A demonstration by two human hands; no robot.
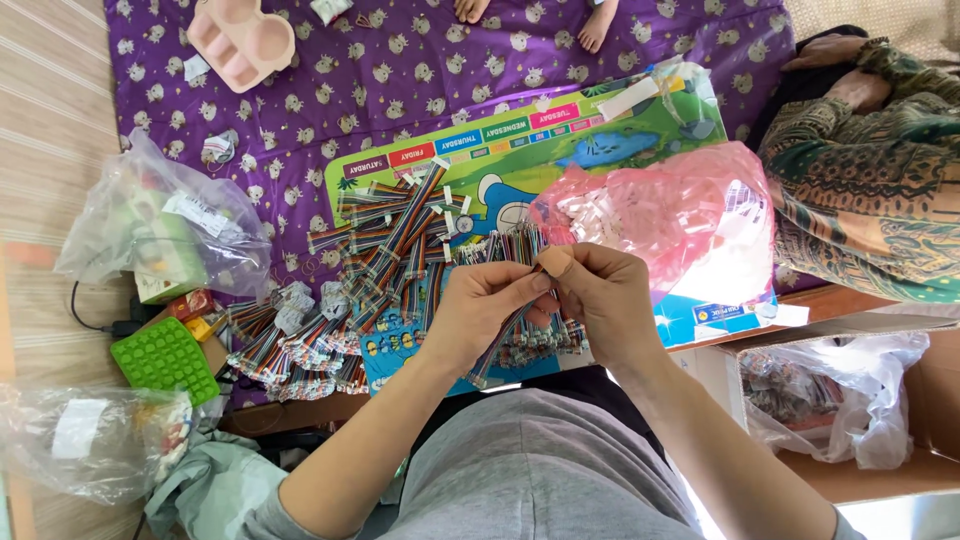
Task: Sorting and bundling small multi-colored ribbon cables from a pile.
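My left hand (480, 308) and my right hand (604, 296) meet in the middle of the view, both pinching one bundle of multicoloured ribbon cable (507, 335) that hangs down between them. My right thumb presses on the top of the bundle. Just behind the hands, several more cable bundles (385, 235) with small white tags lie piled on a colourful printed board (560, 150). More bundles (290, 345) are heaped at the lower left of the pile.
A pink plastic bag (680, 220) of small white parts lies right of the hands. Clear bags (150, 220) and a green moulded tray (165, 358) sit at the left. A cardboard box with a plastic bag (850, 395) is at the right. Another person's patterned sleeve (870, 170) shows at upper right.
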